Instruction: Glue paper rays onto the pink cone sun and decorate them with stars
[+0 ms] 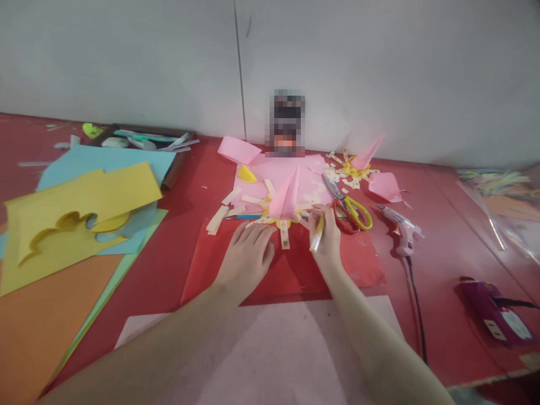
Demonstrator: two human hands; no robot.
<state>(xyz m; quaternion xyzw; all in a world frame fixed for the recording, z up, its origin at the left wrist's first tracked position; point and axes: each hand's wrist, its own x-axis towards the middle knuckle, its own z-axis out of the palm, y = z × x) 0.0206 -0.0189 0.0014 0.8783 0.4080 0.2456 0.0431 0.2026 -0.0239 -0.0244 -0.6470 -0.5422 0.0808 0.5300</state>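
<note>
My right hand (pixel 329 244) is closed around a marker (pixel 318 235) with a yellow and white barrel, its tip hidden behind my fingers. It is at the right side of a paper craft with a pink cone (pixel 287 197) standing on a yellow scalloped base. Paper strips radiate from that base, and one strip (pixel 285 235) pointing toward me bears letters and a small star. My left hand (pixel 247 253) lies flat with fingers extended, the fingertips on or beside the strips at the craft's left. Under both is a red sheet (pixel 278 275).
Right of my hand lie scissors (pixel 352 214) with red and yellow handles, a glue gun (pixel 403 230) and a purple power strip (pixel 498 312). A second cone craft (pixel 358 163) stands behind. Yellow paper (pixel 80 191) and other coloured sheets cover the left. A blurred-out object (pixel 287 121) leans near the wall.
</note>
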